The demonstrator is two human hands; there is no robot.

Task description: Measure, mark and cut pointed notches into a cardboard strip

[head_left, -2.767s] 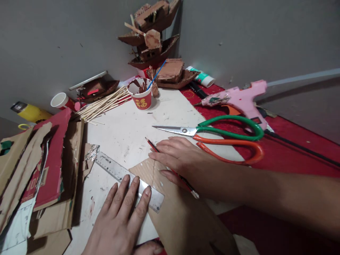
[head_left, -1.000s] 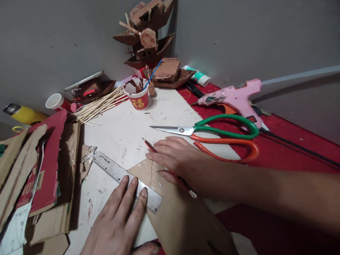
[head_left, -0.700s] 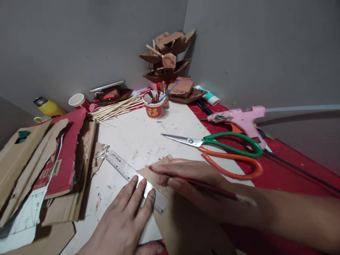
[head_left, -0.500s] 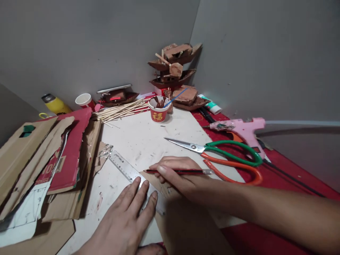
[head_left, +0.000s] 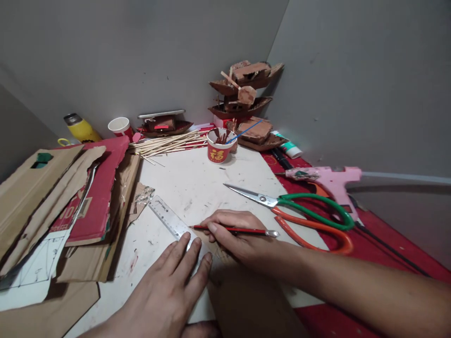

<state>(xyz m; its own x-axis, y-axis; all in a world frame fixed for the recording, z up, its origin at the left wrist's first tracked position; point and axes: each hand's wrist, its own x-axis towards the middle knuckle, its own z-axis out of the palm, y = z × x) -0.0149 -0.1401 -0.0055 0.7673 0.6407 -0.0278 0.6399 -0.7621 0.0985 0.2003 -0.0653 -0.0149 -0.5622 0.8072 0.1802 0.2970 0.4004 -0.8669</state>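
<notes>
My left hand (head_left: 172, 279) lies with its fingers spread on a clear ruler (head_left: 169, 218), pressing it against a piece of brown cardboard (head_left: 246, 300). Pinched in my right hand (head_left: 234, 230) is a red and black pencil (head_left: 252, 231), its tip touching down beside the ruler's edge. Part of the ruler is hidden under my left fingers. Behind my right hand rest scissors (head_left: 262, 199) with green and orange handles, on the white board (head_left: 190, 188).
Stacked cardboard (head_left: 31, 197) fills the left. At the back are thin sticks (head_left: 169, 144), a red paper cup (head_left: 216, 152), brown model boats (head_left: 239, 108) and a yellow bottle (head_left: 81, 129). A pink glue gun (head_left: 334, 180) lies at the right.
The view has shifted slightly, so the background objects appear farther right. The pencil's rear end has swung a little toward me. Both hands stay in about the same place.
</notes>
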